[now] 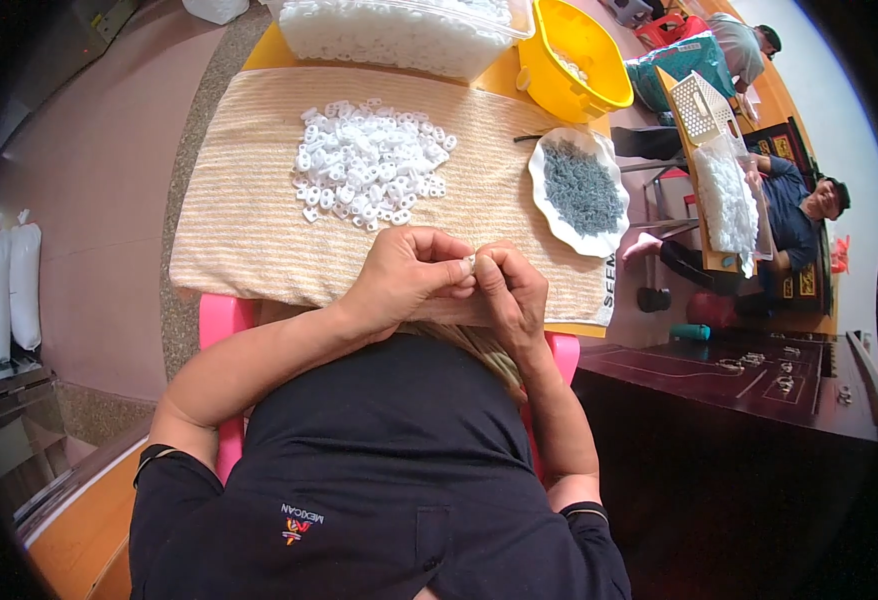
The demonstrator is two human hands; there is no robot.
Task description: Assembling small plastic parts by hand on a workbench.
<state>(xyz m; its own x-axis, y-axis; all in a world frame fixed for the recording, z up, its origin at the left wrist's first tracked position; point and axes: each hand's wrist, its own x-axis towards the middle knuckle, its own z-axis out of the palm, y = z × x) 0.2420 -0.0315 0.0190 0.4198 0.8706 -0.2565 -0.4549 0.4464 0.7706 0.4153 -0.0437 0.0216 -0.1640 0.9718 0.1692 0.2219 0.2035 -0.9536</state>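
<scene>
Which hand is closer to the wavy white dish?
Right. In the picture, the right hand is below and left of the wavy white dish; the left hand is farther left.

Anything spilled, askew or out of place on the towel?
Nothing looks spilled. The white pieces form a loose heap on the towel; the grey bits lie within the scalloped dish. Only a thin dark item by the dish's rim looks odd, unlike either; I can't tell what it is.

Two near hands (409,272) (514,290), one plate (581,243), one basin (547,75), perhaps four sacks (24,285)
</scene>
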